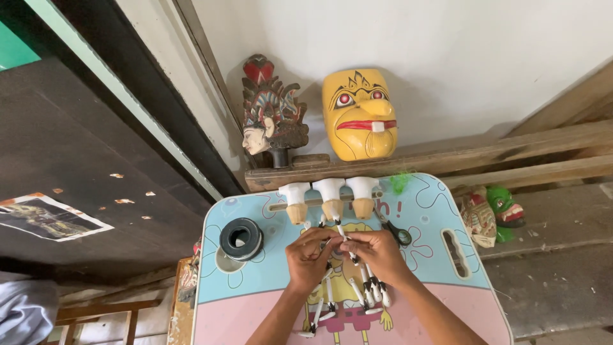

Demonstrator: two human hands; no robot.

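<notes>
Item, as I read it from the head view: small table (447, 191), blue and pink with a cartoon print, taken as landmark; at its middle, left hand (308, 259) and right hand (377, 252), fingertips meeting, both pinched shut on one white stick (348, 248) with dark bands, held just above the tabletop; what joins there is too small for me to tell. Below the hands, on the table's near half, more sticks (367, 297) lie loose in a scatter, so I judge most of the lot yet unhandled. At the table's far edge, three white-and-tan pieces (331, 198) stand in a row, looking finished or set aside. Left of the hands, a black ring (241, 238) by a round hollow; right of them, scissors (397, 231). Behind the table, on a wooden ledge, a yellow mask (359, 115) and a carved head (271, 121); off its right side, two smaller masks (491, 214).
</notes>
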